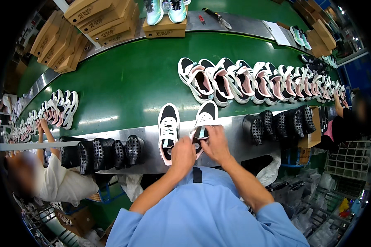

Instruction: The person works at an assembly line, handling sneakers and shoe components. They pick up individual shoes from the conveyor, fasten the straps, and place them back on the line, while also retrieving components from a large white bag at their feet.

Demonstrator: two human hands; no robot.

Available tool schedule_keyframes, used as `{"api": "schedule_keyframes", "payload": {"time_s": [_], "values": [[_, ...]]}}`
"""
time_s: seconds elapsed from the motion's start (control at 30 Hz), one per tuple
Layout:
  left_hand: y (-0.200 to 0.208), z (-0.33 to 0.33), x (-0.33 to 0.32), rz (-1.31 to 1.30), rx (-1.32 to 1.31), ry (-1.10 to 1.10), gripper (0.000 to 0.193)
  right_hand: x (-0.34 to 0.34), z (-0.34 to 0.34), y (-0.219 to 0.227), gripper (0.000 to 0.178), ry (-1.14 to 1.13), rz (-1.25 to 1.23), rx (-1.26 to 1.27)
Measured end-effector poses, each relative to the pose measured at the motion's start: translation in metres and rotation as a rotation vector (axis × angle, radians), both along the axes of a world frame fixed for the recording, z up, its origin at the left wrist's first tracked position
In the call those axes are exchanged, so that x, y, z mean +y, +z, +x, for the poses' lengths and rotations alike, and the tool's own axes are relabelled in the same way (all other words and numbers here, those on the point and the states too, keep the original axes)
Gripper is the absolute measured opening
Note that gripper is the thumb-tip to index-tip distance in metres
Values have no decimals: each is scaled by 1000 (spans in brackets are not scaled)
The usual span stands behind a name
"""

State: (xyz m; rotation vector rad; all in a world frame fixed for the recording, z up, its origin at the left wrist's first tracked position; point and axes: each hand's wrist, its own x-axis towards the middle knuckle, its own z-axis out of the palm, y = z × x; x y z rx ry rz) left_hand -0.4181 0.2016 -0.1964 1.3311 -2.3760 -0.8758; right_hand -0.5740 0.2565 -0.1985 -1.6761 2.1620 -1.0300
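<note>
Two black-and-white sneakers with white laces stand side by side at the metal edge in front of me, toes pointing away. The right sneaker (205,115) is the one I work on. My left hand (183,154) has its fingers bent closed at the left side of its opening. My right hand (217,144) grips the tongue and collar area from the right, fingers curled. Their fingertips nearly meet over the dark insole, partly hiding it. The left sneaker (168,123) stands untouched close beside my left hand, a light blue tab on its tongue.
A long row of sneakers (244,81) with pink linings runs right along the green conveyor belt (123,78); more sneakers (61,108) stand left. Black studded shoe-shaped forms (134,150) line the metal ledge on both sides. Shoeboxes (165,30) stand across the belt. Co-workers flank me.
</note>
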Motion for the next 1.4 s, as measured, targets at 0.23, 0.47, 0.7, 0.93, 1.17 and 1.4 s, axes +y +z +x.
{"api": "schedule_keyframes", "payload": {"time_s": [0.23, 0.47, 0.7, 0.93, 1.17, 1.4], "values": [[7, -35, 14, -79, -69, 1, 42, 30, 34, -46, 39, -259, 262, -481], [-23, -38, 1, 164, 173, 295, 32, 28, 49, -56, 32, -399, 334, -566], [-25, -27, 6, -16, -6, 40, 35, 29, 37, -66, 34, -263, 265, -366], [-11, -30, 2, 83, -31, 78, 40, 31, 25, -42, 30, -151, 280, -429], [11, -17, -5, 403, 206, 178, 36, -9, -42, 33, 41, -347, 237, -1358], [4, -13, 1, 598, 323, 216, 33, -54, -49, 40, 25, -152, 489, -1434]]}}
